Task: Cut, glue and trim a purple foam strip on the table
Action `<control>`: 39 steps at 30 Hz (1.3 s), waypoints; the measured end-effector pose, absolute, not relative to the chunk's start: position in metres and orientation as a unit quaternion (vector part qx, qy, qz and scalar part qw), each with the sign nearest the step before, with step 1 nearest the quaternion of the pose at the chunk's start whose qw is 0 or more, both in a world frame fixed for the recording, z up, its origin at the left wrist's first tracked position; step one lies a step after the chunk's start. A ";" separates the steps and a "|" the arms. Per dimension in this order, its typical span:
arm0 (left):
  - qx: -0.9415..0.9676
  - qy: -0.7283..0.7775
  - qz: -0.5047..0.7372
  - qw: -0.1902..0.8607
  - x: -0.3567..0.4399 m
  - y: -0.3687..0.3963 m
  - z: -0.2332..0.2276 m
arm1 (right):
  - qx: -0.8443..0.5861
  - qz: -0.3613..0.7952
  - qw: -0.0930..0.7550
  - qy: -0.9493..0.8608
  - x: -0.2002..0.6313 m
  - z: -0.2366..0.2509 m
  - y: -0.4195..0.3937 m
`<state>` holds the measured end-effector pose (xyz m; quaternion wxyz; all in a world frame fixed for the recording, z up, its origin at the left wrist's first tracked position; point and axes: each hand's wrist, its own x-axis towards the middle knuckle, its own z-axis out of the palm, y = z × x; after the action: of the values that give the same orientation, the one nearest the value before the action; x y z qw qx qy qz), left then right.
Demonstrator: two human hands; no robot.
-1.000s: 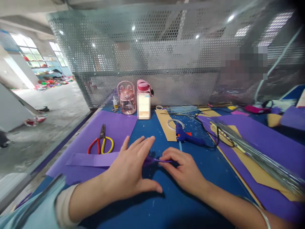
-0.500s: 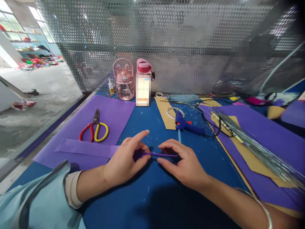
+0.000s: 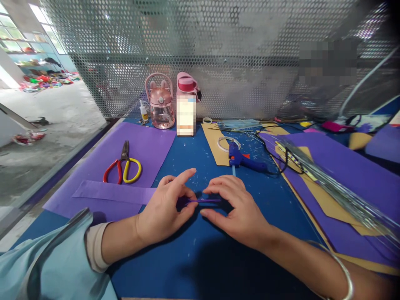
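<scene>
My left hand [image 3: 170, 202] pinches a thin purple strip [image 3: 208, 201] between thumb and fingertips, with its index finger stretched out above. The strip is seen edge-on and points to the right. Around its free end, my right hand [image 3: 239, 204] has thumb and fingers apart; whether any finger touches the strip is hard to tell. A flat purple band [image 3: 115, 193] runs leftward from behind my left hand over a large purple sheet [image 3: 150, 143]. On that sheet lie scissors [image 3: 123, 164] with one red and one yellow handle.
A blue hot glue gun [image 3: 240, 158] lies beyond my right hand, near a white ring [image 3: 223, 144]. At the back stand a pink bottle [image 3: 161, 108], a small glue bottle [image 3: 143, 111] and a lit phone [image 3: 186, 116]. Thin wires [image 3: 340, 196] cover purple and tan sheets on the right.
My right hand has shifted slightly left along the purple strip, toward my left hand. The left hand keeps its pinch. The view has tilted a little.
</scene>
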<state>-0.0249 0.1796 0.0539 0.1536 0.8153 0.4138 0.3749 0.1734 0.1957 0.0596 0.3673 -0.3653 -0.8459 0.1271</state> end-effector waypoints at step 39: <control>0.818 0.429 0.349 0.157 -0.025 0.182 0.052 | -0.337 0.024 0.395 -0.854 0.204 0.074 0.203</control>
<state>-0.0253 0.1816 0.0523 0.1574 0.8178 0.4293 0.3494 0.2039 0.2030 0.0738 0.3946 -0.3374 -0.8543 0.0238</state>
